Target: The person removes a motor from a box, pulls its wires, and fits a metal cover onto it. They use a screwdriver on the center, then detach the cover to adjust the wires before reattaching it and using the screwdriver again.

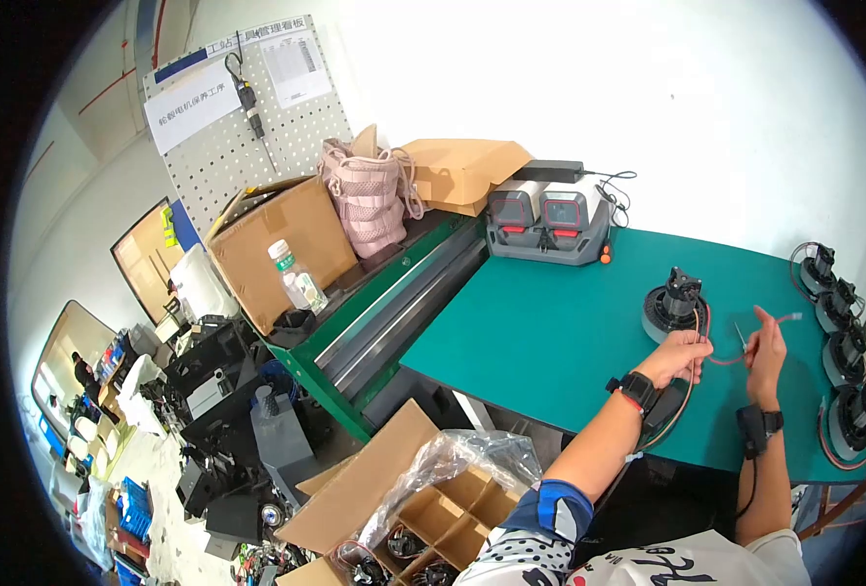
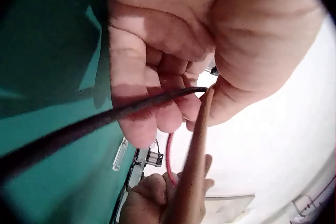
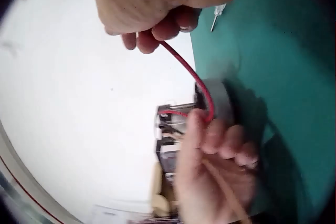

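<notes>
A black wheel hub motor (image 1: 669, 311) lies on the green table (image 1: 540, 322), its wires running toward the person. My left hand (image 1: 677, 357) grips these wires in front of the motor. In the left wrist view, a black wire (image 2: 113, 113) and a brown wire (image 2: 195, 150) pass between thumb and fingers. My right hand (image 1: 766, 356) pinches the red wire (image 3: 185, 65), which stretches across from the left hand. A pale connector (image 1: 794, 316) sticks out beyond the right fingers. A clear-handled screwdriver (image 2: 120, 154) lies on the table near the hands.
Several similar motors (image 1: 846, 354) line the table's right edge. At the back stands a twin battery charger (image 1: 548, 220) beside a cardboard box (image 1: 457, 171). Below the front left edge, an open carton (image 1: 365, 488) with dividers holds more motors. A bottle (image 1: 296, 278) stands left.
</notes>
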The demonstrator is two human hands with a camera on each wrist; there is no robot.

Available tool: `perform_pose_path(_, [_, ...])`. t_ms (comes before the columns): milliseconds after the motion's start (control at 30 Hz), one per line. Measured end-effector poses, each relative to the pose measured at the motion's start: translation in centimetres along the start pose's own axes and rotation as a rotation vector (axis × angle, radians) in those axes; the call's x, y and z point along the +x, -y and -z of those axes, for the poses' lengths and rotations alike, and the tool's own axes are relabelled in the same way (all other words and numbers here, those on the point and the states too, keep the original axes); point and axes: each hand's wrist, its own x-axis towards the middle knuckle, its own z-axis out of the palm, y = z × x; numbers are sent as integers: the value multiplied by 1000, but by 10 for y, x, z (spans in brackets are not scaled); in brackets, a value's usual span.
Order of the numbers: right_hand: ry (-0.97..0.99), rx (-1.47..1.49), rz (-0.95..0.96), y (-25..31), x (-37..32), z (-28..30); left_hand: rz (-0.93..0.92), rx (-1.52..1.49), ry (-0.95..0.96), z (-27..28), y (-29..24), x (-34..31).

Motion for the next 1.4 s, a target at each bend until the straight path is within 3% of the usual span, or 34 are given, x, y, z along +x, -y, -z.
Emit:
perform_pose_path(33, [41,-237,59,2,-5,-5,-3,22,-14,1,1,1])
perform_pose_path(67, [37,-240,55,0,-8,-10,3,19,-12,2,0,0])
perform_pose_path(133, [181,-453,265,-7,-14,-16,3,68,-24,-1,-4,-5])
perform_pose_path(267, [131,-655,252,8,-22,-25,2,173,-79,-7,-11,-13])
perform_pose_path(300, [135,-746,484,-10,-13,-18,15,200,-76,-7,-13,-15])
perform_pose_path(333, [139,-733,447,0,-19,-19,16,217,-84,-10,-14,-16])
perform_pose_path(367, [203,-729,243,20,-26,-21,15,232,-114,-12,-15,-15])
perform_pose_path(433, [183,-628,218,11,-25,-20,60,156,-82,-6,-14,-11])
perform_pose_path(500, [147,-669,338,8,-24,-21,59,138,-68,-4,-13,-8])
perform_pose_path(600, [181,-680,221,15,-28,-21,50,117,-62,-2,-11,-9])
perform_pose_path(833, [122,-627,292,2,-23,-20,38,101,-99,0,-12,-9])
perform_pose_path(900, [91,-570,-19,8,-17,-14,35,103,-67,0,-17,-11])
perform_pose_path(1033, [30,-824,-166,-17,-3,-1,52,95,-52,-6,-21,-14])
perform_pose_path(1100, [-198,-939,-9,-14,-7,-4,100,21,84,-2,-24,-14])
perform_pose_path(1200, [-243,-748,138,-10,-8,-1,53,-93,131,-1,-17,-9])
perform_pose_path(1233, [-239,-750,139,-11,-8,0,51,-96,128,1,-16,-9])
perform_pose_path(1300, [32,-350,306,-11,-4,-1,-35,-210,202,4,-17,-8])
perform_pose_path(1400, [52,-410,494,-1,-15,-13,-75,-323,226,5,-15,-7])
